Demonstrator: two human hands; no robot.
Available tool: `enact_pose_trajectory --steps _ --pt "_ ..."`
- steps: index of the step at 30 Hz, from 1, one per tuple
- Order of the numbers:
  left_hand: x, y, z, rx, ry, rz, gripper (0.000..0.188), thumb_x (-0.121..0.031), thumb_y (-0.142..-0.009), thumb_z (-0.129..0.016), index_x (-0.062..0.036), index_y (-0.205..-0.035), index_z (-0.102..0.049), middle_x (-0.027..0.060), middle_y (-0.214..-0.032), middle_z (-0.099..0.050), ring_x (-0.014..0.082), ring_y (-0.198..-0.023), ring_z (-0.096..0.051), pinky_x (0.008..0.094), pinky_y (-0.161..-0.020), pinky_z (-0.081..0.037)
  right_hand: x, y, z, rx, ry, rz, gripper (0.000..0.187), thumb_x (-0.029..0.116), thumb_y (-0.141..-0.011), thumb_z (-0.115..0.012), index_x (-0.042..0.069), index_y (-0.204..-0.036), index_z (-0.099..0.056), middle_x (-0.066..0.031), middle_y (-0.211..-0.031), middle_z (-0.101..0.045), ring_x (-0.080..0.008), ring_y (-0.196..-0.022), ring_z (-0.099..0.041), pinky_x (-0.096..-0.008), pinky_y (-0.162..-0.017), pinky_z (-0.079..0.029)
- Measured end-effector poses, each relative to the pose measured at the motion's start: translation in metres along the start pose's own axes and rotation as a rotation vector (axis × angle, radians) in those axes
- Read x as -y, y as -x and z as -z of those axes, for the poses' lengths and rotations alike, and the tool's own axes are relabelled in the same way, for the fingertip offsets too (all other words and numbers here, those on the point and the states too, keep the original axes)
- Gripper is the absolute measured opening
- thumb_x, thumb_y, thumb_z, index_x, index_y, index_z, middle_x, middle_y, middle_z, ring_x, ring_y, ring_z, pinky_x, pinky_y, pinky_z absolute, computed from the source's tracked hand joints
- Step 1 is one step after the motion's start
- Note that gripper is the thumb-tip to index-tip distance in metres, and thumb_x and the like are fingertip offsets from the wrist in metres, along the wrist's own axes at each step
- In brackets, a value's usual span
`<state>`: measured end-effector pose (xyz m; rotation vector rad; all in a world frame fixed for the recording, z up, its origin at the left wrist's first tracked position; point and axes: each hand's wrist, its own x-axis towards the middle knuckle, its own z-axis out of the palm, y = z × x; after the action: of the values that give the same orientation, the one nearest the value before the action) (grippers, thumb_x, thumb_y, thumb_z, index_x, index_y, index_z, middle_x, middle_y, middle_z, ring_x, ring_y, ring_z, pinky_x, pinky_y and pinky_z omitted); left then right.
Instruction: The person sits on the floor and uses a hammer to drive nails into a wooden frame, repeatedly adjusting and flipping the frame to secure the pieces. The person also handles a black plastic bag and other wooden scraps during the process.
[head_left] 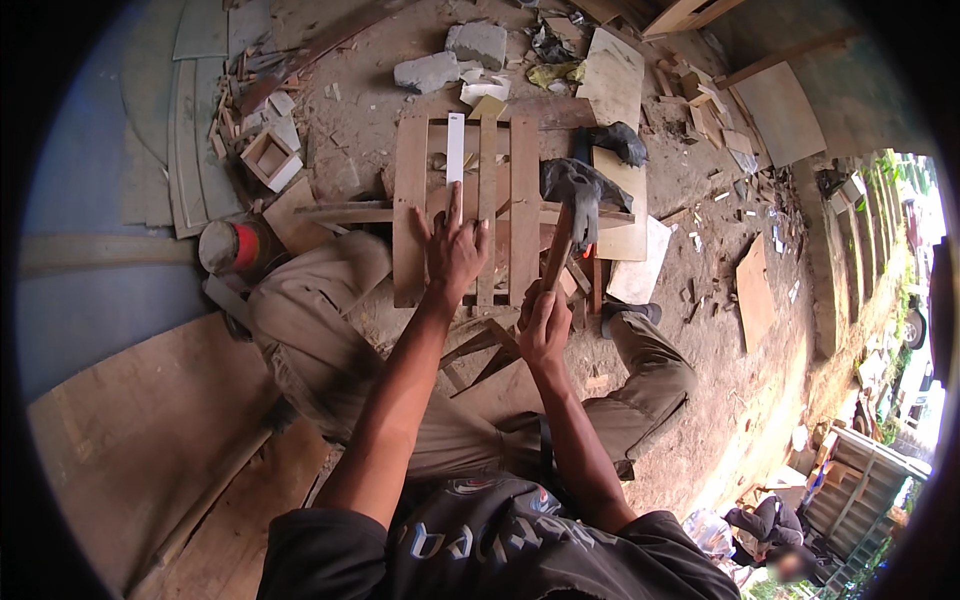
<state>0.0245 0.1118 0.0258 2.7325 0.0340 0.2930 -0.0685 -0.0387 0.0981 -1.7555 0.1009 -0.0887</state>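
A slatted wooden frame [409, 200] lies in front of me, with several upright slats over crosspieces. My left hand [458, 248] rests on it with fingers spread. Its index finger points along the slats and meets the near end of a flat white strip [455, 150]. That strip lies lengthwise between two slats, with a small dark mark at its far end. My right hand [545, 325] is wrapped round the wooden handle of a hammer [579, 215]. The hammer's grey head is raised by the frame's right side, over a black plastic bag [612, 190].
Concrete blocks [427, 73] lie beyond the frame. A small wooden box [270, 160] and a can with a red band [243, 246] are to the left. Wood scraps and loose panels [756, 292] litter the dirt floor. At the lower right is another person [768, 522].
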Motion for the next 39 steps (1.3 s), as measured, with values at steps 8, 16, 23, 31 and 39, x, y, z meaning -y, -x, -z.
enact_pose_trajectory --steps 8,16,23,31,39 --pt "0.0 0.001 -0.001 -0.024 -0.021 -0.022 0.038 -0.034 -0.098 -0.047 -0.0073 -0.092 -0.073 0.0084 -0.157 -0.031 0.0274 -0.108 -0.063 0.0674 -0.113 -0.012 -0.035 0.003 0.005 -0.04 0.008 -0.332 0.053 0.047 -0.106 -0.034 0.006 -0.074 -0.045 0.0043 -0.06 -0.037 -0.0061 -0.053 -0.035 -0.027 -0.049 -0.032" --pt "-0.002 0.0 0.001 -0.011 -0.031 -0.014 0.038 -0.035 -0.098 -0.048 -0.0083 -0.091 -0.074 0.0082 -0.157 -0.032 0.0252 -0.105 -0.064 0.068 -0.112 -0.012 -0.043 0.003 0.003 0.012 0.097 -0.317 0.054 0.045 -0.106 -0.034 0.003 -0.077 -0.05 -0.0008 -0.06 -0.045 -0.011 -0.056 -0.044 -0.0303 -0.052 -0.038" --pt "0.0 0.001 -0.003 -0.062 -0.018 -0.019 0.038 -0.035 -0.096 -0.051 -0.0069 -0.087 -0.074 0.008 -0.156 -0.034 0.0263 -0.101 -0.062 0.0676 -0.112 -0.014 -0.054 0.002 -0.005 0.017 0.166 -0.271 0.054 0.047 -0.106 -0.034 0.006 -0.073 -0.047 0.0029 -0.059 -0.041 -0.0077 -0.053 -0.039 -0.0265 -0.047 -0.032" --pt "0.002 0.0 -0.003 -0.043 -0.005 -0.029 0.04 -0.035 -0.099 -0.044 -0.01 -0.096 -0.075 0.0099 -0.158 -0.029 0.0279 -0.108 -0.063 0.0683 -0.113 -0.011 -0.039 -0.005 -0.001 0.041 0.203 -0.314 0.054 0.043 -0.106 -0.032 0.0 -0.079 -0.052 -0.0065 -0.061 -0.049 -0.0159 -0.056 -0.047 -0.0341 -0.054 -0.04" --pt "-0.001 0.003 -0.002 -0.001 0.001 -0.018 0.039 -0.035 -0.099 -0.045 -0.0086 -0.098 -0.074 0.0089 -0.158 -0.029 0.0281 -0.107 -0.063 0.0679 -0.113 -0.01 -0.031 -0.001 -0.001 0.002 0.271 0.031 0.051 0.039 -0.106 -0.034 0.0 -0.08 -0.051 -0.009 -0.058 -0.047 -0.0189 -0.053 -0.048 -0.0372 -0.051 -0.039"
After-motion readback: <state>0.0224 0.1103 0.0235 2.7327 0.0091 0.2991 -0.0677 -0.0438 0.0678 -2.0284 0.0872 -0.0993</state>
